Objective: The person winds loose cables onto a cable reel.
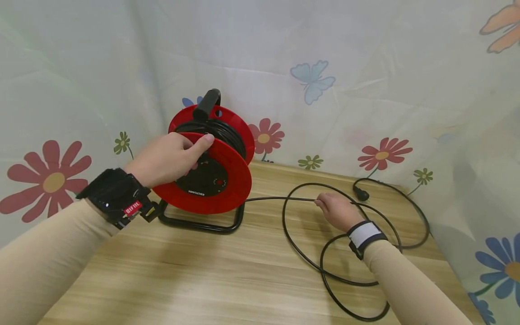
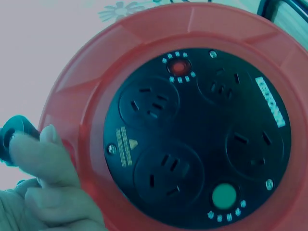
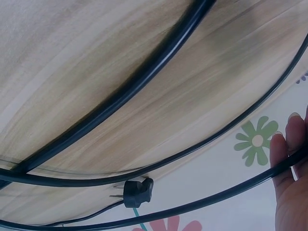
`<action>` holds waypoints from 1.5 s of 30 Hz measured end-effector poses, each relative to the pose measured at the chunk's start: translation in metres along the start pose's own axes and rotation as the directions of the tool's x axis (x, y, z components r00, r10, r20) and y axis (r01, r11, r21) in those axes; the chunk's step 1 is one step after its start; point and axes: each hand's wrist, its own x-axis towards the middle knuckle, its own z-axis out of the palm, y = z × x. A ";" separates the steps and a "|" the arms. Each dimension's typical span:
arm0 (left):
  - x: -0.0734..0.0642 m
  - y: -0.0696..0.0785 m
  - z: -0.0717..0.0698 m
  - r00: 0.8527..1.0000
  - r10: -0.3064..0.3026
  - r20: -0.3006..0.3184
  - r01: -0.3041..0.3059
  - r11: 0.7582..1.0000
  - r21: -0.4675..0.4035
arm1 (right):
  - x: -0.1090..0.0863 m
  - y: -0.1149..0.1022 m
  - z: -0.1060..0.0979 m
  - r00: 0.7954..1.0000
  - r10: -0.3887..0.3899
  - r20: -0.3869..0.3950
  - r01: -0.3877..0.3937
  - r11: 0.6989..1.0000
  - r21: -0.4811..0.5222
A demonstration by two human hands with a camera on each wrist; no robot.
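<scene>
A red cable reel [image 1: 239, 180] with black cable wound on its drum stands at the centre-left in the head view. My left hand [image 1: 166, 158] grips its front disc at the upper left rim, thumb on top; the other fingers are partly hidden. The left wrist view shows the curled fingers [image 2: 53, 183] beside the black socket panel [image 2: 192, 120]. From the reel a black cable [image 1: 266, 198] runs right to my right hand [image 1: 338, 211], which holds it just over the table. In the right wrist view the cable [image 3: 226, 193] crosses the fingers.
Loose cable loops [image 1: 300, 253] lie around and under my right forearm. The black plug [image 1: 360, 194] rests near the table's back edge. The reel has a black carrying handle [image 1: 207, 104] and tubular stand [image 1: 215, 229]. A flower-printed curtain [image 1: 260, 54] hangs behind the wooden table [image 1: 195, 280].
</scene>
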 end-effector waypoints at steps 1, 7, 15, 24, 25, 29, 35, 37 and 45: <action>0.000 0.001 0.001 1.000 0.002 0.004 -0.002 1.000 -0.004 | 0.000 0.000 0.000 1.000 0.002 0.002 -0.002 1.000 0.003; 0.001 0.003 0.005 1.000 0.008 0.023 -0.007 1.000 -0.015 | -0.006 0.009 -0.003 0.995 0.087 0.054 -0.088 0.996 0.024; 0.002 0.003 0.008 0.999 0.001 0.053 0.001 0.999 -0.038 | -0.026 0.036 -0.011 0.993 0.113 0.035 -0.114 0.993 0.029; 0.004 0.002 0.010 0.999 -0.002 0.049 0.004 0.999 -0.049 | -0.053 0.064 -0.014 0.984 0.180 0.013 -0.180 0.983 0.034; 0.004 0.001 0.010 0.999 -0.001 0.049 0.003 0.999 -0.049 | -0.054 0.064 -0.014 0.984 0.178 0.010 -0.178 0.983 0.036; 0.003 0.000 0.011 0.999 0.002 0.053 0.000 0.999 -0.049 | -0.054 0.064 -0.015 0.985 0.174 0.018 -0.174 0.984 0.043; 0.004 -0.002 0.012 0.997 0.023 0.067 -0.020 0.998 -0.052 | -0.053 0.067 -0.018 0.978 0.202 0.048 -0.204 0.978 0.047; 0.004 -0.002 0.012 0.997 0.029 0.066 -0.026 0.998 -0.049 | -0.053 0.069 -0.019 0.976 0.210 0.059 -0.213 0.976 0.047; 0.004 -0.002 0.013 0.998 0.029 0.058 -0.026 0.999 -0.047 | -0.058 0.067 -0.023 0.977 0.205 0.053 -0.207 0.977 0.055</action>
